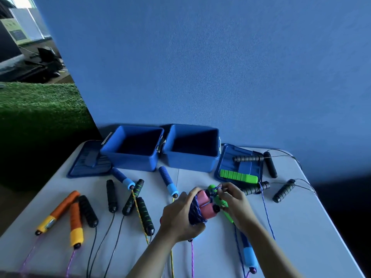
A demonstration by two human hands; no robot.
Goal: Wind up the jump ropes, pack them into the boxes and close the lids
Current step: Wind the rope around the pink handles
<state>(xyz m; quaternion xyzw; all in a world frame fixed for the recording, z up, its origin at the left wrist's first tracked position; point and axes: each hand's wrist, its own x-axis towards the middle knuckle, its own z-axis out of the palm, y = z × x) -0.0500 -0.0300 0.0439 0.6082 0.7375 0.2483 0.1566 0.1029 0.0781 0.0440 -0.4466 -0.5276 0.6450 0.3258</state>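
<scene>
My left hand [180, 213] grips a bundle of pink handles [206, 205] with blue-purple cord wound round them. My right hand [234, 201] pinches the cord above the bundle, close to a green handle [219, 201] lying under it. Two open blue boxes stand at the back, the left box [130, 157] and the right box [189, 160], both empty as far as I can see. One lid [88, 163] lies left of the boxes. The other lid [226, 167] lies to the right with a green handle [239, 176] and a black handle on it.
Several loose jump ropes are spread over the white table [301, 227]: orange handles [66, 213] at the left, black handles [111, 195] and blue handles [167, 180] in the middle, black foam handles [284, 190] at the right. Cords hang over the near edge. A blue wall stands behind.
</scene>
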